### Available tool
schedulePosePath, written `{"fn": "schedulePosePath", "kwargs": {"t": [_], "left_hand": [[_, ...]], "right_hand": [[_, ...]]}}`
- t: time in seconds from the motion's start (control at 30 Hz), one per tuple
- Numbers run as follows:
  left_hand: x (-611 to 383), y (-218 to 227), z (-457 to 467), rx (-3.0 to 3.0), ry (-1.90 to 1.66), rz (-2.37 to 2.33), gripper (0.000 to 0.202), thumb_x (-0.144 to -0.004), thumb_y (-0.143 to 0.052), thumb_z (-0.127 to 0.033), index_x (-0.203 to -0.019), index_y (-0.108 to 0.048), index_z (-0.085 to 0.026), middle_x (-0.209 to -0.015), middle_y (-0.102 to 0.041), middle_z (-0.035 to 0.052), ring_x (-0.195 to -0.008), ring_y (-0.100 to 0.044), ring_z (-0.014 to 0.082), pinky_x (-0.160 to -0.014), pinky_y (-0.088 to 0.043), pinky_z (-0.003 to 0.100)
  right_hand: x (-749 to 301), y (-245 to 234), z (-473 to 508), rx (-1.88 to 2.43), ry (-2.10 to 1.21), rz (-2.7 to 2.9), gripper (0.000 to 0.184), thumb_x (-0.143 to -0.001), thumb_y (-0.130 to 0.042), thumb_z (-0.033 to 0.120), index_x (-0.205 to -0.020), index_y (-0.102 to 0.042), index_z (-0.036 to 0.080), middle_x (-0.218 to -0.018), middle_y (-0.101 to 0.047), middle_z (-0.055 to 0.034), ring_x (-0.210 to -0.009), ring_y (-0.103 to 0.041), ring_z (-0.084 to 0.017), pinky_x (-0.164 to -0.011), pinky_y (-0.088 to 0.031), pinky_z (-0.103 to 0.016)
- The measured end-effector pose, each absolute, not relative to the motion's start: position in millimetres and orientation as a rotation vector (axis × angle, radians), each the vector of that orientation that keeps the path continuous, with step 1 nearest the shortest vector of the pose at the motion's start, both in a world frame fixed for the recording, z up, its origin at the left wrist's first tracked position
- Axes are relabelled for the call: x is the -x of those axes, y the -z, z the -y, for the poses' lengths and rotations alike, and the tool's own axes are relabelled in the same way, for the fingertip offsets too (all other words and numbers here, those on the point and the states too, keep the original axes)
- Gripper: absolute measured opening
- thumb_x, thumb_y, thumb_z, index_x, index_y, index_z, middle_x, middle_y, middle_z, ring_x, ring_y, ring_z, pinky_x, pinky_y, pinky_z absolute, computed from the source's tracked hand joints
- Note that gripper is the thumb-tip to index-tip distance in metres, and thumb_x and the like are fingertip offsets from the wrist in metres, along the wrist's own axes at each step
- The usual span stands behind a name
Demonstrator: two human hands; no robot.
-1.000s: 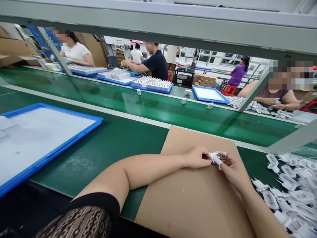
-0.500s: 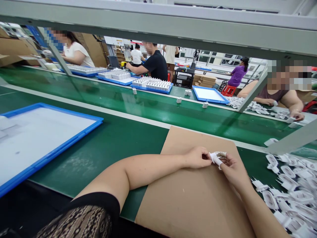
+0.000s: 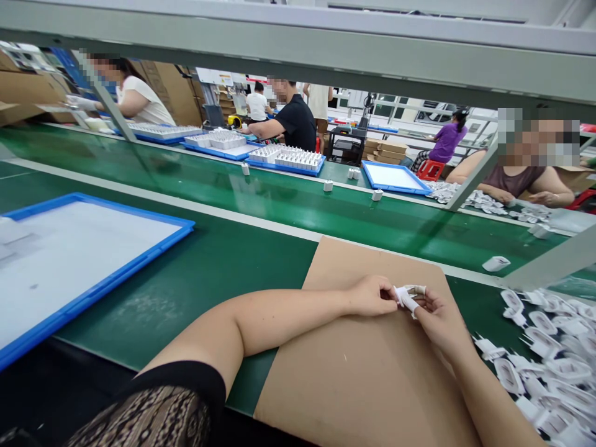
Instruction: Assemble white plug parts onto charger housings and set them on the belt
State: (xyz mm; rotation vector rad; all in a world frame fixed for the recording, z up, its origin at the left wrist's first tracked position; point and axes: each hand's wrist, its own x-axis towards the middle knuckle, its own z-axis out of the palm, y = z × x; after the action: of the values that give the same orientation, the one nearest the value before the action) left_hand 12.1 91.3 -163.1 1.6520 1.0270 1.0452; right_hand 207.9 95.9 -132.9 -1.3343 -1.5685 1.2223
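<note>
My left hand [image 3: 371, 296] is closed in a pinch over the cardboard sheet [image 3: 354, 372]. Between its fingertips and my right hand [image 3: 435, 313] is a small white piece [image 3: 400, 295], largely covered by the fingers, so its exact shape is unclear. White wrapping covers the thumb and a fingertip of my right hand, whose fingers curl in against the same piece. To the right of that hand lies a heap of loose white plug housings [image 3: 542, 343], some with two pins showing.
A blue-rimmed tray [image 3: 139, 211] lies at the left. Beyond the bench edge runs a green conveyor belt [image 3: 279, 202] carrying a white housing [image 3: 496, 264] and several smaller pieces. A metal post [image 3: 549, 261] stands at right; a beam [image 3: 298, 46] crosses overhead. Co-workers sit opposite.
White pieces on the belt have shifted left. The co-worker at the right has drawn a hand back from the belt. Both my hands keep nearly the same position and grip.
</note>
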Motion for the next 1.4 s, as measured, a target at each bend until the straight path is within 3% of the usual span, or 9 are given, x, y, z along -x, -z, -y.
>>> {"fn": "schedulePosePath", "kwargs": {"t": [0.27,0.53,0.77,0.9,1.0,1.13,1.3,1.4], "left_hand": [[-11.0,155.4,-88.2,-1.683,-1.025,-1.081,0.009,-0.083,-0.075,-0.024,-0.08,-0.076,-0.015,-0.086,-0.071,0.0048,-0.079,-0.064,0.0164,-0.072,-0.049,0.026],[-11.2,157.7,-88.9,-1.682,-1.02,-1.07,0.008,-0.084,-0.075,-0.023,-0.081,-0.076,-0.015,-0.086,-0.07,0.0046,-0.081,-0.063,0.0169,-0.073,-0.048,0.026],[-12.0,154.6,-85.4,-1.695,-1.059,-1.022,0.01,-0.084,-0.073,-0.023,-0.081,-0.077,-0.015,-0.088,-0.074,0.0063,-0.081,-0.066,0.0178,-0.076,-0.05,0.028],[-12.8,149.5,-76.6,-1.741,-1.071,-1.085,0.016,-0.084,-0.071,-0.031,-0.078,-0.077,-0.017,-0.087,-0.074,0.0073,-0.08,-0.067,0.0203,-0.078,-0.051,0.031],[-13.5,149.5,-76.9,-1.707,-1.054,-1.197,0.025,-0.082,-0.072,-0.043,-0.076,-0.076,-0.02,-0.086,-0.074,0.0064,-0.082,-0.066,0.0224,-0.08,-0.05,0.033],[-21.9,148.1,-86.9,-1.429,-1.018,-1.347,0.037,-0.076,-0.072,-0.055,-0.078,-0.076,-0.018,-0.088,-0.075,0.007,-0.086,-0.067,0.024,-0.079,-0.049,0.033],[-48.2,129.2,-138.9,-1.598,-1.007,-1.519,0.032,-0.079,-0.064,-0.048,-0.078,-0.075,-0.018,-0.085,-0.075,0.0072,-0.085,-0.067,0.0254,-0.074,-0.049,0.033],[-70.7,115.9,-187.6,-1.874,-0.963,-1.588,0.029,-0.084,-0.062,-0.041,-0.089,-0.077,-0.016,-0.097,-0.075,0.0102,-0.088,-0.068,0.0268,-0.082,-0.052,0.036]], "right_hand": [[-208.3,133.0,-97.4,1.315,-1.216,1.595,0.042,-0.06,-0.068,0.028,-0.1,-0.075,0.02,-0.096,-0.081,-0.009,-0.087,-0.073,-0.025,-0.071,-0.056,-0.033],[-208.2,131.6,-96.7,1.329,-1.24,1.577,0.043,-0.059,-0.072,0.029,-0.101,-0.075,0.019,-0.095,-0.081,-0.0098,-0.089,-0.075,-0.026,-0.071,-0.056,-0.032],[-206.3,136.0,-97.4,1.251,-1.18,1.612,0.035,-0.07,-0.076,0.039,-0.098,-0.075,0.02,-0.096,-0.081,-0.0091,-0.09,-0.074,-0.025,-0.082,-0.058,-0.036],[-210.1,131.8,-93.7,1.208,-1.065,1.65,0.033,-0.08,-0.072,0.046,-0.1,-0.073,0.021,-0.1,-0.08,-0.0078,-0.092,-0.073,-0.024,-0.086,-0.057,-0.036],[-220.3,122.7,-94.2,1.395,-0.691,1.804,0.024,-0.088,-0.067,0.034,-0.107,-0.072,0.022,-0.104,-0.078,-0.007,-0.094,-0.07,-0.023,-0.087,-0.053,-0.035],[-228.2,108.7,-89.7,1.623,-0.363,2.122,0.024,-0.087,-0.061,0.014,-0.109,-0.07,0.019,-0.113,-0.074,-0.0107,-0.106,-0.065,-0.026,-0.087,-0.047,-0.033],[-225.5,98.2,-82.7,1.738,-0.378,2.312,0.022,-0.091,-0.061,0.014,-0.11,-0.07,0.018,-0.115,-0.073,-0.0112,-0.104,-0.065,-0.026,-0.078,-0.044,-0.032],[-224.0,95.5,-79.9,1.738,-0.407,2.342,0.023,-0.092,-0.06,0.015,-0.113,-0.069,0.018,-0.119,-0.072,-0.0106,-0.103,-0.066,-0.026,-0.072,-0.041,-0.032]]}}
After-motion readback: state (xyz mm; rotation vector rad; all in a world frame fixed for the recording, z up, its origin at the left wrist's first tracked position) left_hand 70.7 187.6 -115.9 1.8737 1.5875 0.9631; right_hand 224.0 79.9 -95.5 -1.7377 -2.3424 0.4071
